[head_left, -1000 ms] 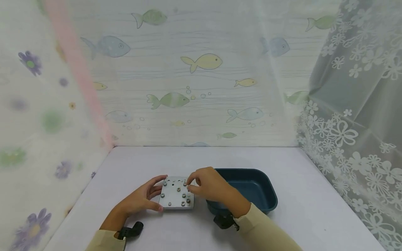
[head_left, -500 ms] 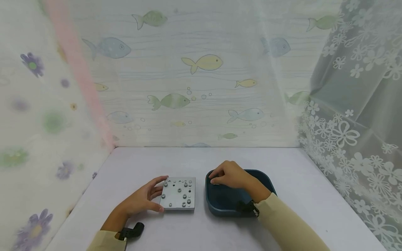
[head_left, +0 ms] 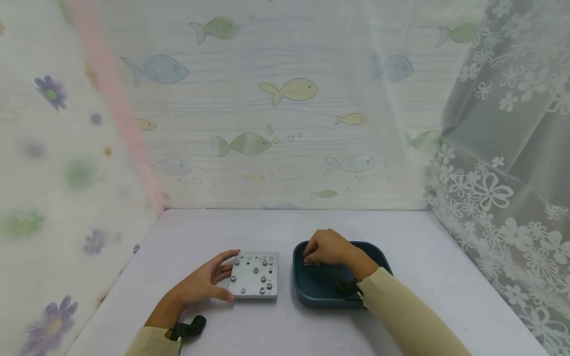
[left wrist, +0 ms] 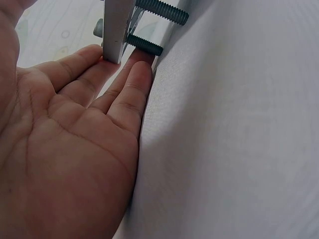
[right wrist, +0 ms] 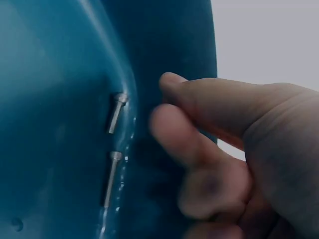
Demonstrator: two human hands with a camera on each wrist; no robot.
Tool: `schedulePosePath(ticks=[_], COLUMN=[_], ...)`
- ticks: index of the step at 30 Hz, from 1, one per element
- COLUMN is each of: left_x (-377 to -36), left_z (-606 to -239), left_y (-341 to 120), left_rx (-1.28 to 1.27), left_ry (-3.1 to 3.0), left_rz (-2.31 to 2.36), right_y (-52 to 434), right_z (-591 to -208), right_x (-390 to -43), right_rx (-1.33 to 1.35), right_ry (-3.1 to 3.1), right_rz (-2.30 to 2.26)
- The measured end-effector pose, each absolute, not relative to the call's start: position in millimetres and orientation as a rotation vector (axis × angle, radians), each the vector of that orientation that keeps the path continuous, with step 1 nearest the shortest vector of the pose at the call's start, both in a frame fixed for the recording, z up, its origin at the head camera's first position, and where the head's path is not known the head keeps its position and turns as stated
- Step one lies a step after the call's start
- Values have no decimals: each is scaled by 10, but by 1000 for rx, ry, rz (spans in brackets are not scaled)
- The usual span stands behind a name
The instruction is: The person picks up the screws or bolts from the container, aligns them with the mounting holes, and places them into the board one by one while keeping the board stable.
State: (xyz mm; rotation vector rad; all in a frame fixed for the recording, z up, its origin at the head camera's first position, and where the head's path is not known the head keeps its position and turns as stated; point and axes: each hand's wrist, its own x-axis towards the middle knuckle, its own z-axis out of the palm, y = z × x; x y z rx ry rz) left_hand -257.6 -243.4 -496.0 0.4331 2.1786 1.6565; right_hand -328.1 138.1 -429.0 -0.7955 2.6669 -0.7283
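Loose bolts: two silver ones, a short bolt (right wrist: 117, 113) and a long bolt (right wrist: 111, 179), on the floor of the blue tray (head_left: 327, 300), at the foot of its wall.
Which way from my fingers: just beside my right fingertips and, I think, a bit lower, down on the tray's floor.
How they lie: flat, in a row with a little gap, along the bottom of the tray's wall. Both round heads face the same way; the short one leans a bit.
Nearer hand: my right hand (head_left: 329, 247), reaching into the tray at its left side.
Right fingers: bent, with thumb and pointer tips close but apart. I see nothing pinched there; the pointer is blurry.
My left hand (head_left: 208, 278): holds the metal plate (head_left: 249, 277) by the edge, on the side away from the tray.
Metal plate: left of the tray, not touching it. Flat, squarish, silvery, with little holes and round bolt heads on top.
Under the plate: dark threaded bolts (left wrist: 164, 11), ridged all along, poking out.
Blue tray: smooth and shiny, plastic I guess, with round corners.
Table (head_left: 249, 326): white and smooth, under the tray.
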Motion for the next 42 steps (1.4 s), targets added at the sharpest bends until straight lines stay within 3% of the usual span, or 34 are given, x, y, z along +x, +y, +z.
schedulePosePath(ticks=[18,42], left_x=[-2598,-2579], left_z=[-4993,-4971], left_y=[-2442,-2435], left_rx=[431,463], left_ry=[2179,2183], left_rz=[1661,1658], right_y=[1313,1305], right_z=[-4485,-4424], right_x=[-3311,-3282], right_rx=[-714,-798], right_ry=[2655,2684], right_rz=[-663,-537])
